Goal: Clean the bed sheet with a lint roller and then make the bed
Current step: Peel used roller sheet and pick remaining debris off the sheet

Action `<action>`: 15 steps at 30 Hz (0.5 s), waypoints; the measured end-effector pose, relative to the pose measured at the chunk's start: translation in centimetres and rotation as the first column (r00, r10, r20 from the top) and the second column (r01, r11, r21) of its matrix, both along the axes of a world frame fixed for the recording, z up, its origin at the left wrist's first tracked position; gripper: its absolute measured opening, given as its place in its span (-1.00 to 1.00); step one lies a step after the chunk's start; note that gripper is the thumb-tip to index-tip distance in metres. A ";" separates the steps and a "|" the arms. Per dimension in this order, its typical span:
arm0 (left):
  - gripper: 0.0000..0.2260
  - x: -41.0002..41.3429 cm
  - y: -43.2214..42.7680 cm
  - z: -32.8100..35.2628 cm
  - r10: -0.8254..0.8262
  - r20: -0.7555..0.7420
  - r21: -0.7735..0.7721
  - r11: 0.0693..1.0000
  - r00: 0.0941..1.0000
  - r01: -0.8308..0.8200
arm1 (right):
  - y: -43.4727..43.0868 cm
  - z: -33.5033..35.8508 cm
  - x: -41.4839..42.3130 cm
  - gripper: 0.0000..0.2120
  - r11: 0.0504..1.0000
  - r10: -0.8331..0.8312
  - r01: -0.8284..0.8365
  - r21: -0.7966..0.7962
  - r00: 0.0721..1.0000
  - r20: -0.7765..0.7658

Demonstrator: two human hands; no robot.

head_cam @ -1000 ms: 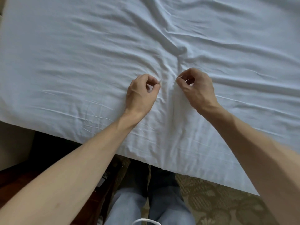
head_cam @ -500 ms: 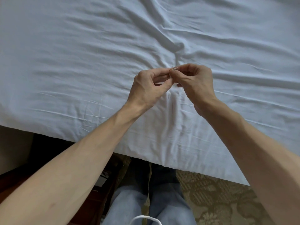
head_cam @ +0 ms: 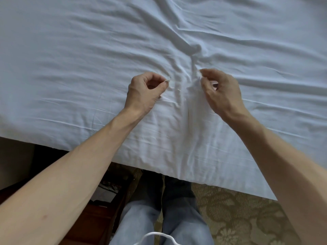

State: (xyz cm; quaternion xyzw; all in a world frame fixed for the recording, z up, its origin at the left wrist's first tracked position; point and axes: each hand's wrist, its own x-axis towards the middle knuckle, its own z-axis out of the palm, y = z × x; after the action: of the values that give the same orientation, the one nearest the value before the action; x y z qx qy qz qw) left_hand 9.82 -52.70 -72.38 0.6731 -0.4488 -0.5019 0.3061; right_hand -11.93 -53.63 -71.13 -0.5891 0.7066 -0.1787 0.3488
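Hands were joined half a second ago — now apart. Left hand and right hand each pinch the sheet either side of its ridge — probably pulling it flat.

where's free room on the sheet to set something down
Wide bare sheet left of the left hand, another stretch right of the right hand. Crowded between the hands and at the bunched ridge above them.
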 end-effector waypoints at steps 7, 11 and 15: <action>-0.86 0.3 1.3 -0.5 -0.054 0.155 -0.074 0.995 0.986 0.066 | 4.6 -3.6 1.3 -0.33 0.904 0.395 -0.423 -0.062 0.881 -0.260; -0.76 -0.1 1.7 -1.2 0.003 0.210 -0.131 0.991 0.978 0.025 | 8.5 -4.4 3.1 -0.28 0.798 0.536 -0.603 -0.009 0.716 -0.448; -0.78 -0.6 1.9 -1.3 0.018 0.243 -0.168 0.986 0.970 0.024 | 11.0 -4.4 4.0 -0.25 0.853 0.449 -0.522 0.014 0.719 -0.531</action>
State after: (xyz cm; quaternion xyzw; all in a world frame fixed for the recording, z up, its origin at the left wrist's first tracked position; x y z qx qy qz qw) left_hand 9.17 -50.76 -73.66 0.7004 -0.5251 -0.3759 0.3040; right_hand -7.97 -42.64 -75.51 -0.8020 0.5796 0.0356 0.1398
